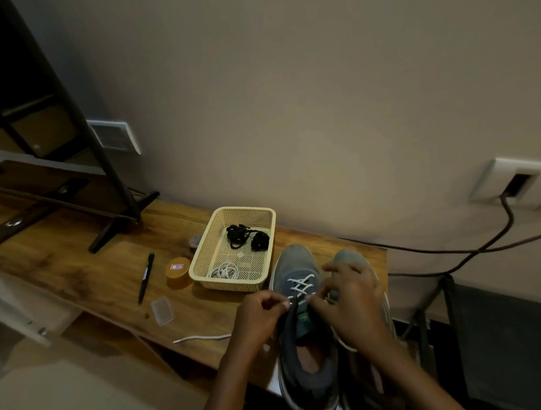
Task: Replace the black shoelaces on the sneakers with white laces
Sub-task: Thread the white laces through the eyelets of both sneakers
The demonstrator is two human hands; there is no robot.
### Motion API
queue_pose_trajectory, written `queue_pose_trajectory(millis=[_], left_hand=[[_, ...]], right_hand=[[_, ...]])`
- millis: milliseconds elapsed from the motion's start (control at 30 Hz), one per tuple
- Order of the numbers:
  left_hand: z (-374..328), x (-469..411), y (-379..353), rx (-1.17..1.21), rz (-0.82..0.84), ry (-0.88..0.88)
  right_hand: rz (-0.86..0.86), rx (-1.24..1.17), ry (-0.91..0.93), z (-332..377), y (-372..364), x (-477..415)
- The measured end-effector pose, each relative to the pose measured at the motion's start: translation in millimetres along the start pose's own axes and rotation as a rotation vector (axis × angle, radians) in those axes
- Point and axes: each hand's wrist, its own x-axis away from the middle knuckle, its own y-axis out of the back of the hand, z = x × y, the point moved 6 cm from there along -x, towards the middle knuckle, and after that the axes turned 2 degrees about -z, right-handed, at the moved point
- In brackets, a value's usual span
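Two grey-blue sneakers stand side by side at the table's right end. The left sneaker (pixel 295 266) carries a white lace (pixel 301 284) crossed through its lower eyelets. My left hand (pixel 263 313) pinches the lace at the shoe's left eyelet row. My right hand (pixel 351 298) pinches the lace at the right row and covers much of the right sneaker (pixel 350 257). A loose end of the white lace (pixel 201 337) trails left on the table. A cream basket (pixel 209 259) holds two black lace bundles (pixel 247 236) and a coiled white lace (pixel 225 271).
On the wooden table (pixel 93 272) lie a black pen (pixel 147 277), an orange round tin (pixel 177 270) and a small clear plastic case (pixel 162 310). A black stand's feet (pixel 115 227) sit at the back left. A dark cable (pixel 487 248) hangs from a wall socket at right.
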Motion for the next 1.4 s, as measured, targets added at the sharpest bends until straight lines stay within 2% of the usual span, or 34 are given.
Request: queue_pose_trajectory(millis=[100,267,400,500,700,833,967,1100,1200,1400], left_hand=[[2,-3,-1,0.031,0.002,0.018],[2,-9,-6,0.018,0.039,0.02],[5,-15,-10,-0.119,0.047,0.045],[5,-13,-11,-0.241,0.008,0.071],[-5,-7,-12,-0.324,-0.029,0.068],[0,-9,13,-0.341,-0.172,0.065],[-5,0,28,-0.344,-0.258,-0.032],[-22,7,15,-0.5,-0.181,-0.206],[-27,8,6,-0.634,-0.164,-0.256],[-22,8,27,-0.649,-0.345,-0.11]], right_hand=[[0.043,0.159,0.034,7,-23,11],[-0.13,0.222,0.13,11,-36,9],[-0.216,0.264,0.161,13,-34,10],[-0.219,0.259,0.163,10,-36,11],[-0.277,0.234,0.129,11,-35,11],[-0.287,0.223,0.11,9,-37,13],[-0.283,0.225,0.115,11,-38,14],[-0.293,0.244,0.126,12,-37,13],[-0.28,0.265,0.134,13,-39,13],[-0.281,0.27,0.138,14,-36,14]])
